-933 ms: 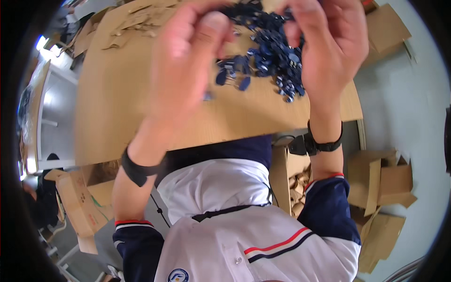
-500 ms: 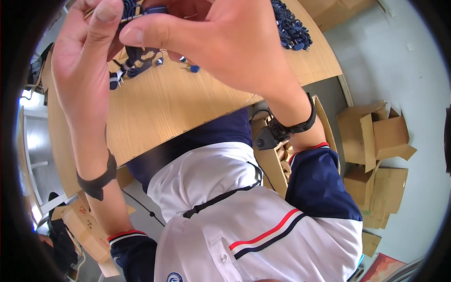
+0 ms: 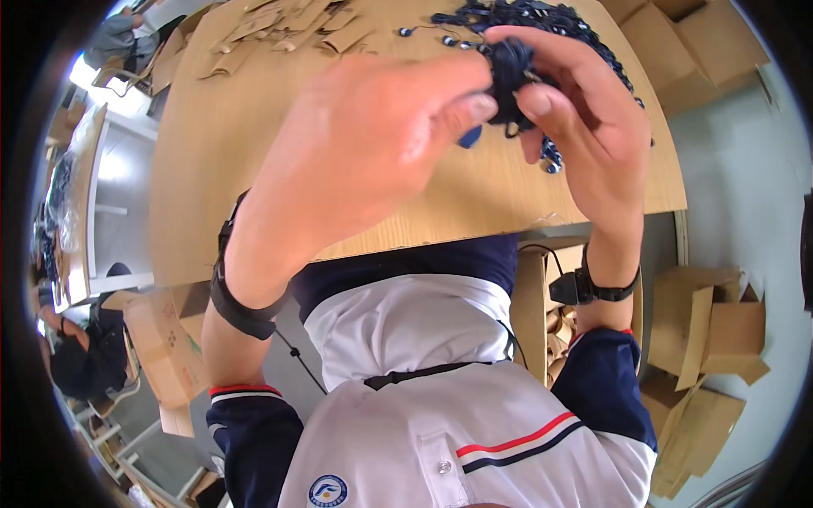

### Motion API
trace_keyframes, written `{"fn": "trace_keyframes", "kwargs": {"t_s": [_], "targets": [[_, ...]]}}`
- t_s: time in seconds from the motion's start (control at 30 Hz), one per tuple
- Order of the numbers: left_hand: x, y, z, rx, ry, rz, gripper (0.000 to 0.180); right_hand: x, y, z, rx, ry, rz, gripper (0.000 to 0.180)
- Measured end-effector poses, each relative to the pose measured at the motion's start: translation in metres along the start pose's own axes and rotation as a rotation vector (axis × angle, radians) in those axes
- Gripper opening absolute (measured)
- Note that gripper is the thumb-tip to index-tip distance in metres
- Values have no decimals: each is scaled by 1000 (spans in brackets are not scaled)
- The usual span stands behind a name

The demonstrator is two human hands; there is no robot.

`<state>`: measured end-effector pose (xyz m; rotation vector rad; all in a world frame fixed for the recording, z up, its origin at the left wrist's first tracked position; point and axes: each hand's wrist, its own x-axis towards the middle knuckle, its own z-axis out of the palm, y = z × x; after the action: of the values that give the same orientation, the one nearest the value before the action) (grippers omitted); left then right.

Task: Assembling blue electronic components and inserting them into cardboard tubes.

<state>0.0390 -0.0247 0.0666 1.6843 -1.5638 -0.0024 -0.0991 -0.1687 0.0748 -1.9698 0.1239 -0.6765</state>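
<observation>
A small coiled bundle of dark cable (image 3: 511, 72) is held up over the table between my two hands. My right hand (image 3: 597, 127) is closed round its right side, thumb in front and fingers curled behind. From the left, my left hand (image 3: 364, 144) pinches the bundle's edge between thumb and fingers; most of those fingers are hidden by the back of the hand. A blue piece (image 3: 470, 137) shows just below my left thumb; whether it belongs to the bundle I cannot tell. Another dark cable end (image 3: 551, 157) lies on the table beneath my right hand.
A heap of dark cables (image 3: 584, 34) covers the table's far right. Several folded brown cardboard pieces (image 3: 288, 24) lie at the far left of the wooden table (image 3: 220, 161). Open cartons (image 3: 707, 326) stand at the right; a box of cardboard pieces (image 3: 532, 313) sits beside my lap.
The view has shifted, bringing the table's far side into sight. Both hands now appear lower and farther right in the picture, with the cable bundle still between them.
</observation>
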Motion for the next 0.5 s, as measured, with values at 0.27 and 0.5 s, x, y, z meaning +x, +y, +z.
{"fn": "trace_keyframes", "kwargs": {"t_s": [0.27, 0.5], "targets": [[-3, 0, -10, -317, -194, -128, 26, -10, 15, 1, 79, -92, -98, 27], [-7, -2, -2, -393, -220, -293, 31, -5, 11, -2, 180, 117, -96, 18]]}}
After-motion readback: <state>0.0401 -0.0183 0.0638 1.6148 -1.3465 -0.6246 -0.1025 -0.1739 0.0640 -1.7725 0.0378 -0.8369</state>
